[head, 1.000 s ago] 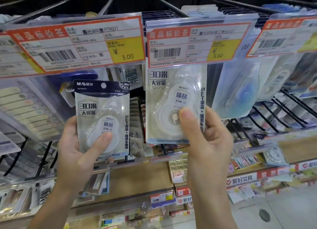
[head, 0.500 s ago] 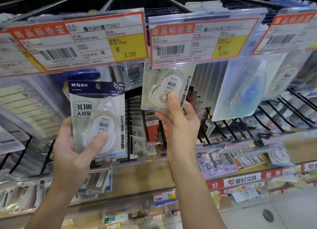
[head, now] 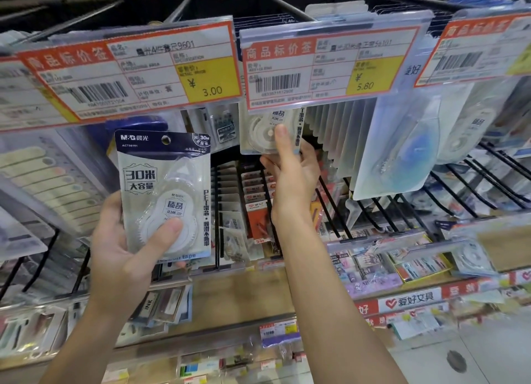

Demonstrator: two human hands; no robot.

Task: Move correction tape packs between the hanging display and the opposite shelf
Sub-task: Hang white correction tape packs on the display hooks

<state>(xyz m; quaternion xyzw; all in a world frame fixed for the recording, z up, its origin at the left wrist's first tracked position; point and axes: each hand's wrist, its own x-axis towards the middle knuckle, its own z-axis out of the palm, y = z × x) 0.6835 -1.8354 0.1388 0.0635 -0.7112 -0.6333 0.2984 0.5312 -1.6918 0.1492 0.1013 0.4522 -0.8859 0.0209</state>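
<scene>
Up front, left hand point(head: 115, 248) grips a navy-topped correction tape pack point(head: 165, 194) upright, thumb across its blister, while right hand point(head: 290, 176) pinches a second pack point(head: 261, 133) raised behind the 5.80 price tag point(head: 327, 64), top edge hidden.

Two held packs point(head: 165, 194); two hands point(head: 115, 248)

Both bare forearms reach up and forward from the bottom of the view. The left hand point(head: 120, 240) is held palm toward the camera, fingers curled behind a pack and thumb pressed across its front. The right hand point(head: 290, 171) is raised higher, thumb upright, pinching a second pack.
</scene>
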